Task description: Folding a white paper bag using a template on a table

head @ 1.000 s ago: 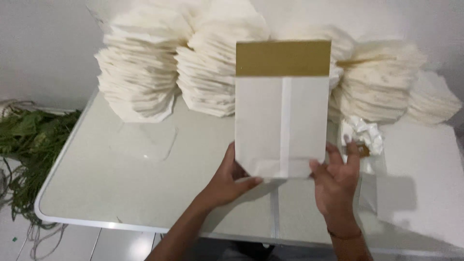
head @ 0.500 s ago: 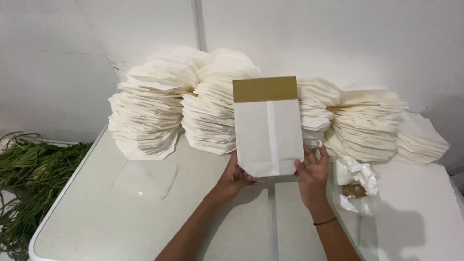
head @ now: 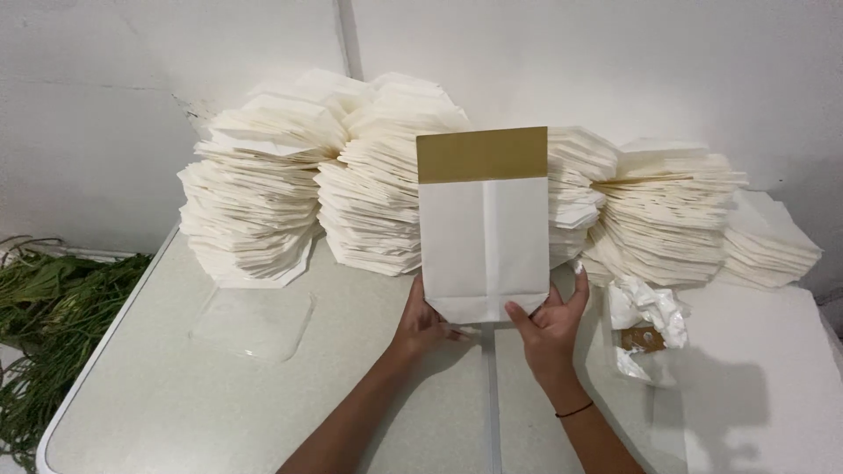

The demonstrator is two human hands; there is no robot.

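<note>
Both hands are pinching the bottom of a white paper bag point(head: 484, 237) with a gold top, held upright mid-frame: left hand point(head: 424, 322) at its lower left corner, right hand point(head: 548, 320) lower right. Bag stacks point(head: 263, 211) sit behind on the tabletop point(head: 158, 395), crumpled plastic point(head: 648, 326) at right.

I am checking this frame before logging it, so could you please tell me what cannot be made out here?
Head view only:
- Left hand: fingertips hidden behind the white paper bag.
- Paper stacks: middle part covered by the bag.
- Crumpled plastic wrapper: contents too small to tell.
- Green plants: cut off by the left edge.
- Right hand: forearm cut by the bottom edge.
</note>
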